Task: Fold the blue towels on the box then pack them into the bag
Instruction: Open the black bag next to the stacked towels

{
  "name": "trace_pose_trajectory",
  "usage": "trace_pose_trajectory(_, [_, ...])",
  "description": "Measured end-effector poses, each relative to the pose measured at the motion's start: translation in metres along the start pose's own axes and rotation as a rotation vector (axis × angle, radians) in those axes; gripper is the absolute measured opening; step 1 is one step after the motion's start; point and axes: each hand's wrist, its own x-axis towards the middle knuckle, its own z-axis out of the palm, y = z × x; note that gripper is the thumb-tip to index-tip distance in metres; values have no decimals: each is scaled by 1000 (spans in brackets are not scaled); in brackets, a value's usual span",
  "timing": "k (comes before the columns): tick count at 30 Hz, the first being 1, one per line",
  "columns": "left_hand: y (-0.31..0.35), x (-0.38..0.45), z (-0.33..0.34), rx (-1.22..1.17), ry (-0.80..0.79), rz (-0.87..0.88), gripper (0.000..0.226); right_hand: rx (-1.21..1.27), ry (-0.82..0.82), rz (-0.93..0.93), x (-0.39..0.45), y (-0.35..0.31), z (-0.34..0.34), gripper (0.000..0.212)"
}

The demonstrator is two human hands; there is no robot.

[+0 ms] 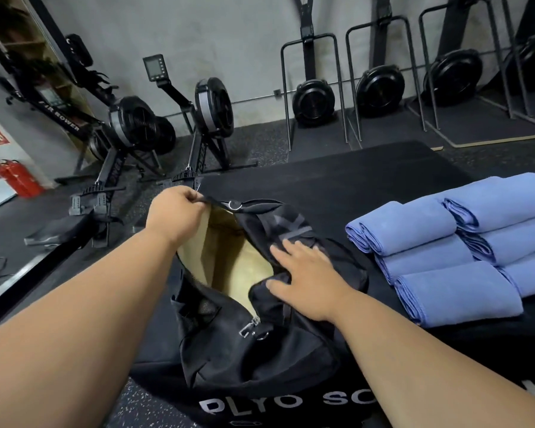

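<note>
The bag [260, 304], black with a tan lining, lies unzipped on the black box [368, 180], its mouth gaping toward the far left. The left hand [175, 211] pinches the far edge of the opening between curled fingers and thumb, lifting it. The right hand [303, 279] lies flat with fingers spread on the bag's right flap, pressing it down and outward. The zip pull [249, 327] hangs at the near end of the opening.

The towels [454, 251], blue and folded, sit in two rows just right of the bag on the same box top; six seem to show, though the right row runs out of view. A strip of bare box top lies between bag and towels, and more lies beyond the bag toward the box's far edge. The bag's left side hangs near the box's left edge.

On the floor past that edge stand rowers [167, 125], and a red extinguisher [16, 177] sits at far left.
</note>
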Motion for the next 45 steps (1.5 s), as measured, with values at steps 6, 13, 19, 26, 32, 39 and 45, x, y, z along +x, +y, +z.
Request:
trace_pose_trajectory(6, [-9,17,-3,-43,31,-58,8,-103,-163,-8,44,-19,35,91])
trace_pose_trajectory(13, [-23,4,-15,45,-86,-11,35,-140,-178,38,66,-11,58,92])
trace_pose_trajectory(19, [-32,-29,-19,119,-16,-17,31,-109,-154,37,63,-9,56,95])
trace_pose_trajectory(26, [-13,-24,-18,120,49,63,18,-114,-60,40,64,-9,45,98])
trace_pose_trajectory(32, [-4,-17,-15,94,44,-8,15,-147,-72,70,68,1,46,96])
trace_pose_trajectory(39, [2,-65,-25,100,73,-42,52,-91,-97,-19,56,-4,36,95])
trace_pose_trajectory(45, [1,-112,-25,169,4,-99,63,-54,9,-64,26,-8,14,83])
